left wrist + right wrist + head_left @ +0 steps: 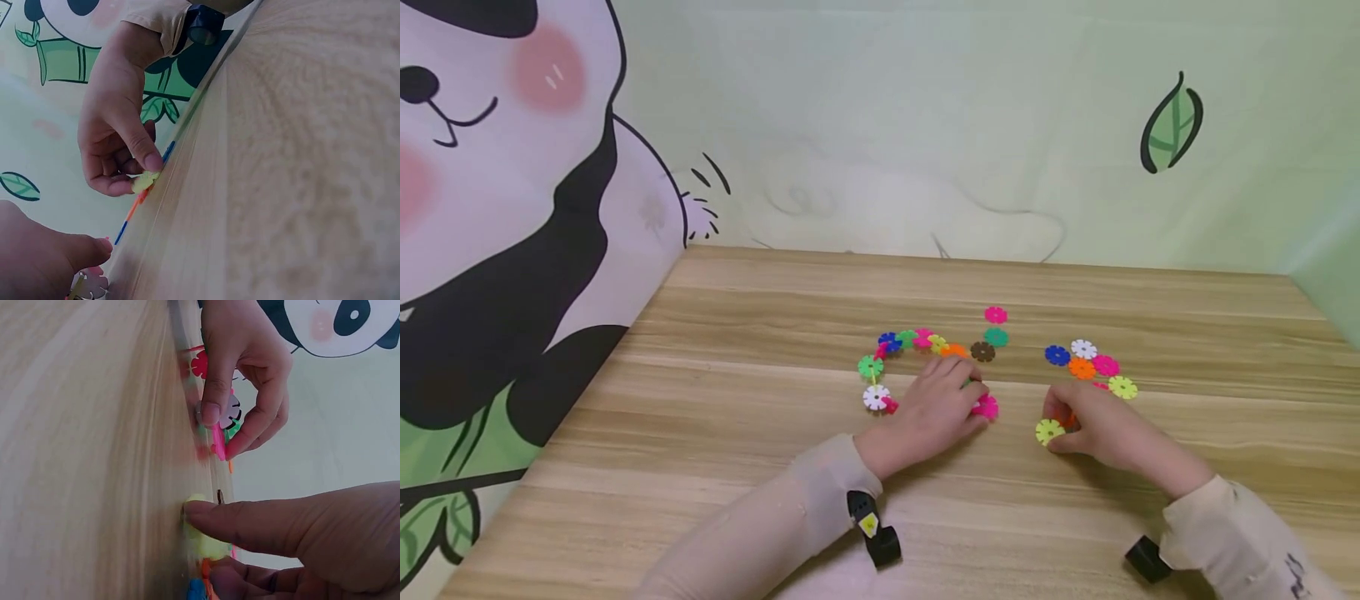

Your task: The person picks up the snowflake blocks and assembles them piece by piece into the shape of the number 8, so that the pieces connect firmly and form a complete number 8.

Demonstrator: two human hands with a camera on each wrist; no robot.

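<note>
Notched plastic snowflake discs lie on the wooden table. My left hand [934, 410] pinches a pink disc [988, 407] between thumb and fingers; the right wrist view shows this pink disc [219, 442] edge-on. A curved chain of linked discs, including a white disc [876, 397], a green disc [871, 367] and a blue disc [890, 342], runs around behind that hand, which hides part of it. To the right, my right hand [1101, 423] pinches a yellow disc [1049, 432], its thumb on the near edge. An orange piece [1063, 416] shows right behind the yellow disc, partly covered by the fingers.
Beyond my left hand lie a brown disc [982, 351], a teal disc [996, 337] and a pink disc. Behind my right hand is a cluster with a white disc [1083, 349], an orange disc [1082, 368] and others. A panda-printed wall [880, 125] borders the table [737, 333].
</note>
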